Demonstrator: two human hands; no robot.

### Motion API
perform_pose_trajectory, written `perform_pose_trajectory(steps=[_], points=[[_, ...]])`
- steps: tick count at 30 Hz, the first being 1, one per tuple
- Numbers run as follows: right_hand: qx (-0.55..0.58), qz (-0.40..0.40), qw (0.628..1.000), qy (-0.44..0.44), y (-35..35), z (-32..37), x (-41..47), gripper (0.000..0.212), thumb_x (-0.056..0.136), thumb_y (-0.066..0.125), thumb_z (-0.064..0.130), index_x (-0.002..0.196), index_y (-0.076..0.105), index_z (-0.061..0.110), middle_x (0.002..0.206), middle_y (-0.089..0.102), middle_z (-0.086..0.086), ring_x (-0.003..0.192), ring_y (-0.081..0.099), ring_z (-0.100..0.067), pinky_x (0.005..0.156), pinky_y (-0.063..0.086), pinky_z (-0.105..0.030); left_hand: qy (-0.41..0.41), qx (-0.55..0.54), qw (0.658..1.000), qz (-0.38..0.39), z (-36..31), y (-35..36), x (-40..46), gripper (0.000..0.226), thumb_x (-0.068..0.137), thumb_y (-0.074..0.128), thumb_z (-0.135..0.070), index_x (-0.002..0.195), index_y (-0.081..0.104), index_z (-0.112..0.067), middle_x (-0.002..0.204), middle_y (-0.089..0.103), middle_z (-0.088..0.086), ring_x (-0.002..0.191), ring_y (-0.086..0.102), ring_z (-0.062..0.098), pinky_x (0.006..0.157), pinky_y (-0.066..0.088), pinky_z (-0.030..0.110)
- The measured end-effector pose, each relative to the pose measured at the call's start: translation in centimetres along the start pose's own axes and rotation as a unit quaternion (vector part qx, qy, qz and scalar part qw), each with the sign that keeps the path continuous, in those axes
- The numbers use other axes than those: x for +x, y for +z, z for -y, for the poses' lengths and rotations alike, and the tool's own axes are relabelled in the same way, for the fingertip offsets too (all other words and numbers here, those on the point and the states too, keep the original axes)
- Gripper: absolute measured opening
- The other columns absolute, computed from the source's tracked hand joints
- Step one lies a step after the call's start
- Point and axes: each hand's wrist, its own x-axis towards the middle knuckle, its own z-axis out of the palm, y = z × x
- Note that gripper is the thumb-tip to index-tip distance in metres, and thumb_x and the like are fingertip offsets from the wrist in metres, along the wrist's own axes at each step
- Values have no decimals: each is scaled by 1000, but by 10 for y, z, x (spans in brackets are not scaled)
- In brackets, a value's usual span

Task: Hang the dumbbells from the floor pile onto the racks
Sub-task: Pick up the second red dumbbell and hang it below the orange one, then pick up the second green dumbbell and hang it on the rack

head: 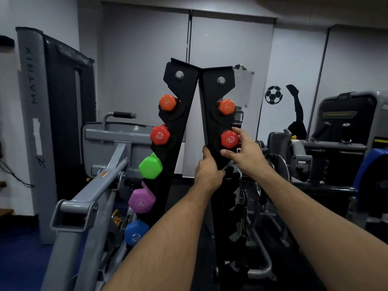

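A black dumbbell rack stands in front of me with two slanted side plates, left (177,114) and right (212,114). The left plate carries an orange (167,102), a red (160,135), a green (150,167), a purple (142,200) and a blue dumbbell (134,233). On the right plate an orange dumbbell (226,106) hangs in the top slot. My right hand (245,150) grips a red dumbbell (229,139) sitting in the second slot. My left hand (209,171) grips the right plate's edge just below. The floor pile is out of view.
A grey Matrix weight machine (31,122) and its sloping grey frame (100,181) crowd the left. More gym machines (327,156) stand at the right. The right plate's lower slots (233,185) hold nothing. White wall panels lie behind, with a football sticker (273,95).
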Motion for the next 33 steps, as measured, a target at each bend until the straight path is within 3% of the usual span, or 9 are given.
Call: perform_pose_trajectory(steps=[3, 7, 11, 17, 20, 27, 30, 33], points=[[-12, -7, 1000, -4, 1, 0, -8, 84, 91, 79, 24, 159, 32, 22, 147, 56, -4, 135, 53, -19, 103, 34, -20, 1, 15, 1000, -4, 0, 0, 0, 85, 89, 73, -16, 152, 18, -24, 119, 65, 11, 108, 67, 32, 90, 60, 47], [-3, -44, 999, -25, 3, 0, -30, 75, 94, 75, 29, 157, 36, 19, 148, 55, 1, 130, 48, -5, 99, 30, -6, 13, -12, 1000, 18, 5, -5, -5, 80, 89, 76, -25, 150, 24, -26, 118, 65, 8, 106, 67, 29, 89, 60, 46], [-9, -91, 995, -36, 7, -11, -65, 82, 93, 72, 44, 160, 30, 24, 160, 44, 1, 144, 42, -13, 120, 37, -39, 34, -29, 999, 2, 29, -6, -28, 82, 92, 67, -50, 156, 26, -20, 136, 61, 9, 122, 62, 31, 97, 56, 49], [2, -87, 996, -6, 23, -48, -145, 81, 94, 69, 50, 161, 30, 28, 163, 40, 7, 149, 36, -8, 122, 33, -35, 5, -49, 999, 12, 97, 4, -84, 80, 90, 52, -67, 154, 38, -20, 144, 59, 10, 132, 57, 27, 111, 46, 46], [21, -59, 997, 47, 43, -75, -192, 81, 94, 69, 52, 161, 31, 27, 162, 41, 7, 149, 35, -7, 124, 33, -38, -32, -58, 997, 32, 135, 13, -117, 75, 94, 55, -65, 153, 42, -19, 149, 55, 8, 136, 53, 23, 115, 42, 40], [36, 45, 980, 190, 103, -138, -319, 83, 94, 71, 49, 162, 29, 26, 164, 40, 4, 150, 36, -10, 118, 32, -28, -147, -95, 978, 115, 231, 52, -217, 80, 93, 51, -71, 156, 37, -23, 157, 46, 3, 141, 46, 18, 112, 39, 32], [26, 91, 967, 235, 128, -163, -364, 82, 95, 70, 48, 162, 28, 26, 163, 40, 5, 148, 37, -11, 119, 34, -32, -192, -100, 967, 133, 265, 73, -255, 78, 94, 51, -70, 156, 37, -24, 157, 45, 2, 142, 45, 17, 108, 36, 28], [16, 143, 949, 281, 155, -192, -406, 83, 95, 71, 46, 162, 29, 23, 159, 45, 2, 139, 43, -6, 109, 35, -26, -239, -102, 953, 155, 301, 97, -295, 78, 94, 51, -69, 156, 37, -24, 157, 44, 3, 142, 45, 19, 109, 36, 30]])
